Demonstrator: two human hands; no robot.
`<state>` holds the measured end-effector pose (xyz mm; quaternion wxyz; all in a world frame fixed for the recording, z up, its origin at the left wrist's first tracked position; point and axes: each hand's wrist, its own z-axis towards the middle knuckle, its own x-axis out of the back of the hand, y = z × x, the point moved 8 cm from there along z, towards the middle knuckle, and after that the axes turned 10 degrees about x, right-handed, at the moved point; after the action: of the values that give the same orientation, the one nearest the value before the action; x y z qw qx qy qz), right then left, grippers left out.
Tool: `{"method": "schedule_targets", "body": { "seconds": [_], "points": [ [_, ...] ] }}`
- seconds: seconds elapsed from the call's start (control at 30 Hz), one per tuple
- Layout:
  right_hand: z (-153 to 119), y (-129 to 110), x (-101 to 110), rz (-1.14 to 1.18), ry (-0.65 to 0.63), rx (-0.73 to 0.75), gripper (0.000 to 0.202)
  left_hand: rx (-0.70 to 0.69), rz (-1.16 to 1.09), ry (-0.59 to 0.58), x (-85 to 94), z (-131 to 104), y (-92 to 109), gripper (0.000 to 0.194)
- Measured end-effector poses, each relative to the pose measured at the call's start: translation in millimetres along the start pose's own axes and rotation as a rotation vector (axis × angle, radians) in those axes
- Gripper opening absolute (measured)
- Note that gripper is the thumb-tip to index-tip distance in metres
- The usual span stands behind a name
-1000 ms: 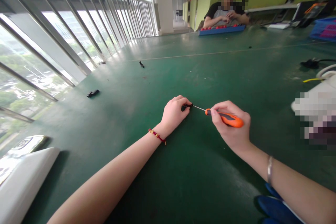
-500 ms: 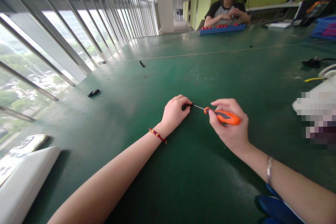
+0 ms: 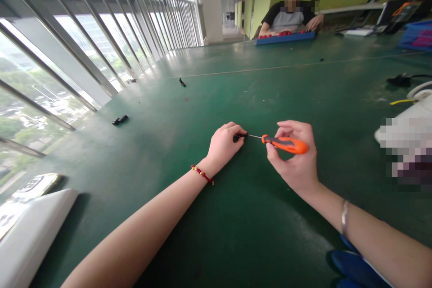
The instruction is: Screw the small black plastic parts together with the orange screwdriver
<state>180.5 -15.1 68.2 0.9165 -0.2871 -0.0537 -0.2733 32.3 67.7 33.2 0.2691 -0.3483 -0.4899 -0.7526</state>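
My left hand rests on the green table, its fingers closed round a small black part; most of that part is hidden, so its kind does not show. In my right hand is a screwdriver with an orange and grey handle, gripped between thumb and fingers. Its thin metal shaft points left, and the tip meets the black part at my left fingertips. The screwdriver lies nearly level, with its handle end slightly lower.
Two small black pieces lie at the left on the table. A white box stands near left, below a metal railing. Across the table a person sits behind a blue tray. Cables lie at right.
My right hand has tilted the screwdriver handle up a little, and its fingers have shifted on the grip. My left hand stays put. The person opposite has lowered and parted their hands.
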Motion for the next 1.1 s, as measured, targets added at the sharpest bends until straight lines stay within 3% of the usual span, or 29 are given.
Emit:
{"method": "schedule_targets", "body": {
  "seconds": [0.2, 0.4, 0.57, 0.8, 0.97, 1.1],
  "points": [
    [-3.2, 2.7, -6.9, -0.044, -0.131, -0.061, 0.007, -0.003, 0.003, 0.003, 0.3, -0.4, 0.5, 0.016],
    [-0.8, -0.1, -2.7, -0.008, -0.039, -0.006, 0.031, 0.005, 0.005, -0.003, -0.5, -0.3, -0.5, 0.016],
    [-3.6, 3.3, -8.8, -0.027, -0.153, -0.069, 0.004, -0.002, 0.013, 0.003, 0.3, -0.7, 0.4, 0.016],
    [0.2, -2.1, -1.6, 0.0, -0.025, 0.015, 0.032, -0.014, 0.012, 0.011, 0.3, 0.0, 0.8, 0.015],
    [-4.1, 2.5, -9.1, -0.03, -0.157, -0.058, 0.005, -0.003, 0.016, 0.007, 0.3, -0.7, 0.8, 0.015],
    [-1.6, -2.0, -4.2, -0.053, -0.075, 0.002, 0.015, 0.006, 0.016, 0.005, -0.1, -0.6, 0.1, 0.015]
  ]
}}
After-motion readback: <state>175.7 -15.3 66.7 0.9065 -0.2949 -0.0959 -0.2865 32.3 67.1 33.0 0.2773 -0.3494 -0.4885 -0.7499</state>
